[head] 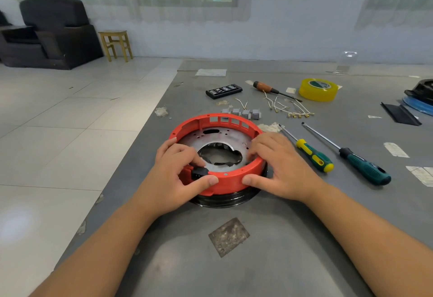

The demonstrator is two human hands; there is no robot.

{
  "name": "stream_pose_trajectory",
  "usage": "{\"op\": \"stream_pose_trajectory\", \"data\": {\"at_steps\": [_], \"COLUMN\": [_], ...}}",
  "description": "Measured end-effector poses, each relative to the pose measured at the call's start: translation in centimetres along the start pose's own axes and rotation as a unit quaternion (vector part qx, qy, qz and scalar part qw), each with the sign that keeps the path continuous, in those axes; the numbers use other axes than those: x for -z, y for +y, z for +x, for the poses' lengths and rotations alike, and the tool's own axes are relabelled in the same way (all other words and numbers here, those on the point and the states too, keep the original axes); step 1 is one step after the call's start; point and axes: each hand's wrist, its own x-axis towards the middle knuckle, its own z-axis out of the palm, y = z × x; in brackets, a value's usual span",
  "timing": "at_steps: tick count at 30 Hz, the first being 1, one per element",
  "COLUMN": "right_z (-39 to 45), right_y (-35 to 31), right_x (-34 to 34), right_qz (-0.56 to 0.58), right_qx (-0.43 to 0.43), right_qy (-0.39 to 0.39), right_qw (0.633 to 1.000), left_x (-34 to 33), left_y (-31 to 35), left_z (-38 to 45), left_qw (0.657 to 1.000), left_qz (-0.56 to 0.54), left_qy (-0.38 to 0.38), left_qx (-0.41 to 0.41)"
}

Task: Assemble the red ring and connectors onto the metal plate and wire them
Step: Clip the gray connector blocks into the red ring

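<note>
Gripping red ring (230,180) with both hands, left hand (178,174) and right hand (278,167), over metal plate (220,136), near table's (269,238) left edge.

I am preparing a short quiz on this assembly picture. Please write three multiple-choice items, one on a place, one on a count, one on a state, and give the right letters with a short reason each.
1. Where does the roll of yellow tape lie?
A. inside the red ring
B. on the far right part of the table
C. on the floor

2. How many screwdrivers with green handles lie right of the ring?
A. one
B. two
C. four

3. What are the hands doing?
A. both hold the red ring
B. both rest flat on the table
C. one lifts a screwdriver

Answers:
1 B: the yellow tape sits on the table, beyond the tools.
2 B: green-handled screwdrivers.
3 A: left hand and right hand grip the red ring.
</note>
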Motion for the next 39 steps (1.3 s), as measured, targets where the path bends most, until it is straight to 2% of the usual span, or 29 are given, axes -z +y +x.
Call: {"op": "stream_pose_trajectory", "data": {"at_steps": [9, 16, 21, 23, 27, 29, 33, 35, 39], "right_z": [-0.5, -0.3, 0.0, 0.0, 0.1, 0.1, 0.5, 0.7, 0.4], "right_y": [-3.1, -1.1, 1.1, 0.3, -4.1, -6.2, -5.5, -3.2, 0.2], "right_x": [-1.4, -0.6, 0.7, 0.3, -1.6, -2.6, -1.5, 0.3, 1.7], "right_qz": [-0.076, -0.002, 0.08, 0.059, -0.122, -0.137, -0.048, 0.002, 0.028], "right_qx": [0.004, 0.03, -0.064, -0.067, -0.091, -0.072, 0.035, 0.026, -0.023], "right_qy": [0.066, 0.013, -0.064, -0.039, 0.078, 0.097, 0.086, 0.062, -0.057], "right_qw": [0.995, 0.999, 0.993, 0.995, 0.985, 0.983, 0.995, 0.998, 0.998], "left_x": [1.0, 0.6, 1.4, 2.1, 2.4, 1.4, 0.4, 1.3, 3.1], "left_y": [-0.1, 1.3, 0.3, -0.1, 0.1, 1.0, 1.6, 0.8, -0.8], "left_z": [0.1, 0.4, 0.3, 0.3, 0.0, -0.1, 0.2, 0.2, 0.1], "left_qw": [0.999, 0.984, 0.983, 0.984, 0.982, 0.983, 0.992, 0.997, 0.998], "left_qz": [0.041, 0.151, 0.148, 0.156, 0.17, 0.161, 0.102, 0.063, 0.009], "left_qy": [0.014, -0.047, -0.063, -0.055, -0.068, -0.081, -0.069, -0.053, -0.007], "left_qx": [0.004, -0.084, -0.09, -0.066, -0.039, -0.041, -0.019, -0.004, 0.062]}}
